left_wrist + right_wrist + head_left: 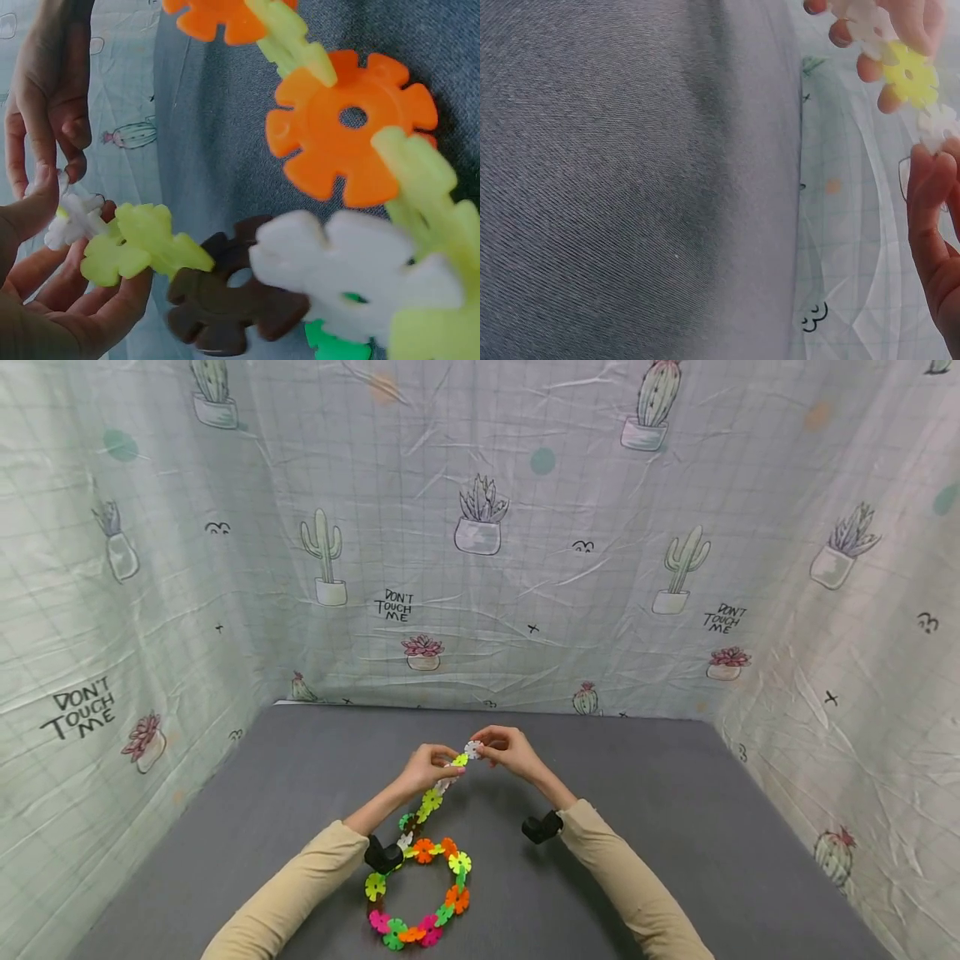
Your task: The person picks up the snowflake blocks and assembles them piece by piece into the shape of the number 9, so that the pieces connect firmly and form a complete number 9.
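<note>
A chain of interlocked notched plastic discs, like flowers, rises from the table to both hands. My left hand (429, 768) grips it near the upper end, thumb over a white disc. My right hand (510, 750) pinches the white end disc (473, 749) between thumb and fingers. Between the hands sits a yellow disc (911, 75), which touches the white one. Lower on the chain come yellow-green discs (431, 800) and a brown disc (199, 304). On the table the chain forms a ring of orange, pink, green and yellow discs (457, 899).
The grey table (637, 827) spreads around the hands. A cactus-print curtain (480, 610) stands behind it and at both sides. Black wrist cameras sit on the left wrist (384, 855) and the right wrist (542, 827); the left one overlaps the ring's upper left edge.
</note>
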The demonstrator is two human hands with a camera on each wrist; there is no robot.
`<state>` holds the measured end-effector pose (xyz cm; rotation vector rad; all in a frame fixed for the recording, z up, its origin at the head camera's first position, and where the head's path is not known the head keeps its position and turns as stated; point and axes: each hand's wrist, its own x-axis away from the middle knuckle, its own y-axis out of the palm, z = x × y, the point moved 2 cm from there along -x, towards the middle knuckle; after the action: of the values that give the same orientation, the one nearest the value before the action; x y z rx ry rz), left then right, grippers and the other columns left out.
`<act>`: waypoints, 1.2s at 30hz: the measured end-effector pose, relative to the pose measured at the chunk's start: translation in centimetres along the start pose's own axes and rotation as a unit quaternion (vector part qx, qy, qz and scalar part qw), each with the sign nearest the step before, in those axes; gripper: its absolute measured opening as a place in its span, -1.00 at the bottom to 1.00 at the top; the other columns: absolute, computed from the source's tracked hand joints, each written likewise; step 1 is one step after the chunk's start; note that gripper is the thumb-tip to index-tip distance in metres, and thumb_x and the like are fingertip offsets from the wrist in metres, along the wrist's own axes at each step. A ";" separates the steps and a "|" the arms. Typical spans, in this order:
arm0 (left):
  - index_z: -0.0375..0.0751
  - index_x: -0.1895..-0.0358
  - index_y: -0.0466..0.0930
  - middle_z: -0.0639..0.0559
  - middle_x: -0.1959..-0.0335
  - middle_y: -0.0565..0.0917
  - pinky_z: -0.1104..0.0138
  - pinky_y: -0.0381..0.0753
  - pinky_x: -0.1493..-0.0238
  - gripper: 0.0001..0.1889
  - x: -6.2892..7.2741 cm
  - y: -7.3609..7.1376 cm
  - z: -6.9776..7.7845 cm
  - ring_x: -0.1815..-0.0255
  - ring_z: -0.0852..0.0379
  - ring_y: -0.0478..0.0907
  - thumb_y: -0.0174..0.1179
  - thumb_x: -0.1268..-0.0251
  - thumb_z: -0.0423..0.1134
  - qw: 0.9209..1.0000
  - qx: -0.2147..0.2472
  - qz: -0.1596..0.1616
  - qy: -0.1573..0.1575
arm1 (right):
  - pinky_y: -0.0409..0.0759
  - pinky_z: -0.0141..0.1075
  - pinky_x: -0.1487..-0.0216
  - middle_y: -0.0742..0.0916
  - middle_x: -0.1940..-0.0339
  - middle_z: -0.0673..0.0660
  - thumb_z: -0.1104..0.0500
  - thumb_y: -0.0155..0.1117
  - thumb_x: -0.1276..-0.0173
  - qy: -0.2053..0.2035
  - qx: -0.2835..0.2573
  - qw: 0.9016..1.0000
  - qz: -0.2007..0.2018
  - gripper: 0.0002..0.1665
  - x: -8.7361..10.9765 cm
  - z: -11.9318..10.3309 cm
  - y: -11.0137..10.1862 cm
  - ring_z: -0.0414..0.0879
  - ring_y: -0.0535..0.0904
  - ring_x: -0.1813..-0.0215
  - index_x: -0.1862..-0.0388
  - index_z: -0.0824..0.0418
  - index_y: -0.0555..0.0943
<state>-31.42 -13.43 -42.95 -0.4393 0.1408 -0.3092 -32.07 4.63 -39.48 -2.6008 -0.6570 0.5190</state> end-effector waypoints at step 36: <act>-0.39 0.03 0.51 -0.27 0.22 0.64 0.19 0.62 0.44 -0.62 0.6 -3.3 0.0 0.35 0.06 0.61 0.26 -0.04 -0.31 0.997 -0.030 -0.034 -0.056 | 0.57 0.03 0.37 0.64 0.17 0.35 0.23 0.11 -0.29 0.019 -0.015 0.998 -0.058 -0.58 -1.0 4.0 2.9 0.21 0.61 0.22 -0.13 0.28 0.44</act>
<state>-31.70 -16.46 -41.52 -0.5207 0.0257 -0.3461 -33.60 3.00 -43.98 -2.5750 -0.8041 0.4241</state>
